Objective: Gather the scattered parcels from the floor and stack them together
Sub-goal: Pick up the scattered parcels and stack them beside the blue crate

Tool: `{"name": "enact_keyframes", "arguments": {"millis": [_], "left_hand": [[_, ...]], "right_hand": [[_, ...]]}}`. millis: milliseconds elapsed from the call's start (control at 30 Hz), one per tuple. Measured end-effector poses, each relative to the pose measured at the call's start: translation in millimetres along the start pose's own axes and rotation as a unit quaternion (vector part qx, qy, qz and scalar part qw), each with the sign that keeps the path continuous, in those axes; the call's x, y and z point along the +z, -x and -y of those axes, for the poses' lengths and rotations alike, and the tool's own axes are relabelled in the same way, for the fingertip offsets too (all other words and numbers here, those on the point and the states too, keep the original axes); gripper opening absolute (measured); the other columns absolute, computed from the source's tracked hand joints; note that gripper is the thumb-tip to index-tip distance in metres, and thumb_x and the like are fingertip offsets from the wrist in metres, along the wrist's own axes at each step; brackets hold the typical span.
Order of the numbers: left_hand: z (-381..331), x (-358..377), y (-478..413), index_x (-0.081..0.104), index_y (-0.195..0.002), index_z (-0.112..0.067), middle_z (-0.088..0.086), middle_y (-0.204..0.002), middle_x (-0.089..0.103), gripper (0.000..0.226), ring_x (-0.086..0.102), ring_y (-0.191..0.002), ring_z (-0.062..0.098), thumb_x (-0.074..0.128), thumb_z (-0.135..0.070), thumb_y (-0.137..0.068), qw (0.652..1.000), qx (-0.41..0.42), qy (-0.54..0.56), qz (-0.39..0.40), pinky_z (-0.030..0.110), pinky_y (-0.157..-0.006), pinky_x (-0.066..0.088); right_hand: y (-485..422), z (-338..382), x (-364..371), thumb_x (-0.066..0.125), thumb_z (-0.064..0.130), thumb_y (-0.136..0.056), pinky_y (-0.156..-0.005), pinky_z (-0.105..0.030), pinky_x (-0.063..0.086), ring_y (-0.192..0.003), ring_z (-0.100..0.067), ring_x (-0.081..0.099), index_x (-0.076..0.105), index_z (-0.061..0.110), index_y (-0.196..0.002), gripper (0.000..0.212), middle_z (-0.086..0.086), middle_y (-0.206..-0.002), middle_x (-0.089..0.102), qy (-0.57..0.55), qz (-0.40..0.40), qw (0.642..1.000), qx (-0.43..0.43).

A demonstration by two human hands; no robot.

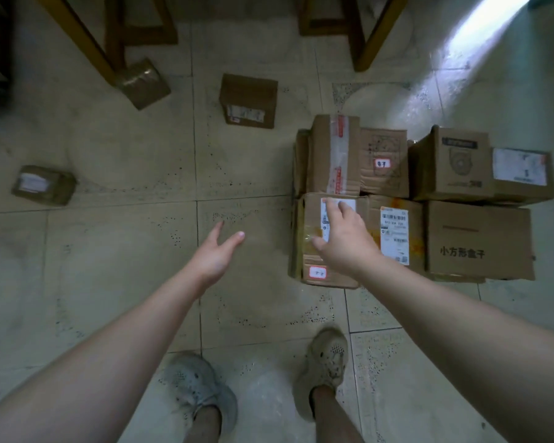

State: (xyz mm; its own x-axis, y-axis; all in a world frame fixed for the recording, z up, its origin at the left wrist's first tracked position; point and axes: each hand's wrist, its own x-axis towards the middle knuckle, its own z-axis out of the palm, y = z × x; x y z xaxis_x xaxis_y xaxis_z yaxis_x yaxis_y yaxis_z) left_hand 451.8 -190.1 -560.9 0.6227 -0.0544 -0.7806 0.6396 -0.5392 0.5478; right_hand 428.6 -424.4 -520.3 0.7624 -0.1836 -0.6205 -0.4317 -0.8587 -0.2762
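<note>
Parcels (384, 174) were mostly clustered on the right side of the tiled floor (109, 266), with the boxes touching side by side. Three strays lay well apart from the cluster: centre box (248, 100) toward the far edge with a white label facing the camera, taped box (143, 83) against a wooden leg (87, 36) at far left, and flat box (44, 184) near the left edge with a blurred label. Right hand (343, 241) was over the front-left box (314, 251) at its white shipping label, fingers spread; could not tell if it touched. Left hand (216, 254) was above bare floor, fingers straight and together, thumb apart, holding nothing. Front-right box (480, 241) read "小方形盒子". Middle box (394, 235) carried a barcode label, print too small to read. Rear box (336, 155) had red-and-white printed tape. The handwriting on the red-bordered stickers was illegible.
</note>
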Motion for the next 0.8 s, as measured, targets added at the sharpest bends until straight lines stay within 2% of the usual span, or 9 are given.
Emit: {"name": "enact_keyframes", "arguments": {"millis": [67, 167, 267, 400, 600, 700, 800], "left_hand": [[8.1, -47.7, 9.2, 0.013, -0.150, -0.038, 0.000, -0.158, 0.018, 0.073, 0.022, -0.143, 0.029, 0.046, -0.060, -0.089, 1.000, 0.009, 0.005, -0.014, 0.050, -0.111, 0.023], [26.0, -124.1, 25.1, 0.014, -0.151, -0.035, 0.001, -0.159, 0.018, 0.072, 0.022, -0.143, 0.028, 0.048, -0.056, -0.091, 0.999, 0.020, 0.008, -0.041, 0.047, -0.112, 0.022], [47.5, -200.2, 40.8, 0.015, -0.151, -0.034, 0.000, -0.159, 0.018, 0.073, 0.022, -0.143, 0.028, 0.050, -0.055, -0.090, 0.998, 0.022, -0.001, -0.064, 0.046, -0.112, 0.023], [74.2, -289.9, 47.4, 0.018, -0.150, -0.034, 0.002, -0.158, 0.020, 0.072, 0.021, -0.143, 0.027, 0.053, -0.052, -0.090, 0.994, 0.013, 0.009, -0.108, 0.045, -0.113, 0.020], [101.3, -383.7, 26.3, 0.020, -0.151, -0.028, 0.004, -0.157, 0.023, 0.072, 0.024, -0.142, 0.026, 0.056, -0.046, -0.091, 0.989, -0.012, 0.021, -0.149, 0.039, -0.112, 0.022], [108.8, -425.0, 2.5, 0.018, -0.151, -0.028, 0.003, -0.157, 0.021, 0.072, 0.024, -0.142, 0.028, 0.055, -0.044, -0.092, 0.986, -0.042, 0.037, -0.154, 0.041, -0.112, 0.022], [117.4, -463.8, -29.3, 0.015, -0.152, -0.028, 0.004, -0.158, 0.020, 0.074, 0.025, -0.142, 0.029, 0.055, -0.045, -0.092, 0.986, -0.067, 0.027, -0.151, 0.044, -0.112, 0.022]], "right_hand": [[8.3, 43.5, -0.7, 0.053, 0.040, -0.093, -0.114, -0.042, 0.019, -0.146, -0.025, 0.006, 0.005, 0.022, -0.153, 0.079, -0.005, -0.161, 0.005, 0.007, 0.008, 1.000, -0.016], [20.9, 116.0, 3.4, 0.052, 0.042, -0.093, -0.110, -0.042, 0.027, -0.146, -0.025, 0.007, 0.007, 0.024, -0.153, 0.077, -0.003, -0.161, 0.005, 0.018, 0.023, 0.999, -0.026], [32.1, 190.3, 14.1, 0.052, 0.042, -0.094, -0.115, -0.042, 0.020, -0.146, -0.025, 0.008, 0.010, 0.023, -0.153, 0.075, -0.003, -0.161, 0.006, 0.012, 0.033, 0.999, -0.032], [32.8, 273.9, 32.0, 0.055, 0.040, -0.094, -0.115, -0.047, 0.025, -0.145, -0.027, 0.017, 0.015, 0.023, -0.153, 0.074, -0.005, -0.160, 0.014, -0.023, 0.059, 0.997, -0.050], [-2.5, 366.5, 68.4, 0.053, 0.041, -0.094, -0.112, -0.044, 0.032, -0.141, -0.027, 0.028, 0.018, 0.024, -0.152, 0.070, -0.005, -0.158, 0.018, 0.001, 0.104, 0.992, -0.073], [-32.1, 407.5, 82.7, 0.054, 0.042, -0.093, -0.109, -0.040, 0.036, -0.138, -0.028, 0.033, 0.019, 0.025, -0.151, 0.070, -0.005, -0.158, 0.019, -0.009, 0.133, 0.988, -0.073], [-68.4, 447.6, 93.4, 0.055, 0.043, -0.092, -0.107, -0.037, 0.033, -0.138, -0.027, 0.033, 0.022, 0.025, -0.150, 0.069, -0.004, -0.155, 0.024, -0.014, 0.142, 0.988, -0.067]]}}
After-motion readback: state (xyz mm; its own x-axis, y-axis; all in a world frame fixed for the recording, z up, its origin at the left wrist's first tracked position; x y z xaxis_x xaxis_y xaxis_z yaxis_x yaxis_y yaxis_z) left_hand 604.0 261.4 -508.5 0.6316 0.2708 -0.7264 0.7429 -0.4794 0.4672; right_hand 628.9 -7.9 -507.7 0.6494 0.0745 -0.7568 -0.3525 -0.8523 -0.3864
